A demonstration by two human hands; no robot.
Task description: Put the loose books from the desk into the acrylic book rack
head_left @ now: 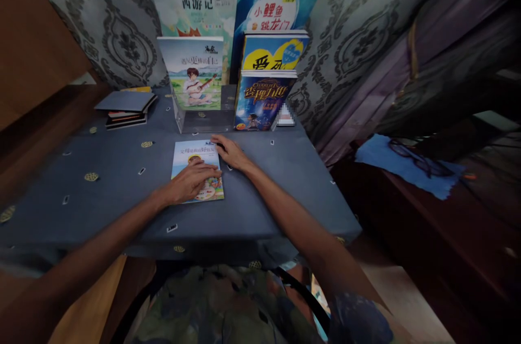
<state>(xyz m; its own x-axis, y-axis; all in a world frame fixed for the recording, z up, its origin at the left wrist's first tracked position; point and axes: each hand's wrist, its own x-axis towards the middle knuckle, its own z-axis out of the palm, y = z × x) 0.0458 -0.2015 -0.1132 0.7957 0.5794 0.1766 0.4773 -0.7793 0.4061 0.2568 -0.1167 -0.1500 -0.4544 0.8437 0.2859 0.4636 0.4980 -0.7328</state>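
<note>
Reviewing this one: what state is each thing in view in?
Book under the left hand: closed, flat, cover up
Left hand: resting on its cover
Right hand: at its top right corner, grip unclear
Book stack: closed, piled unevenly
Guitar-cover book: closed, upright
Blue cloth: spread out
Eyeglasses: on the cloth, folding unclear

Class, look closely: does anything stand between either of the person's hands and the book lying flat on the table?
Nothing visible does. The left hand lies directly on the cover of the book, and the fingertips of the right hand are at its far right corner.
</note>
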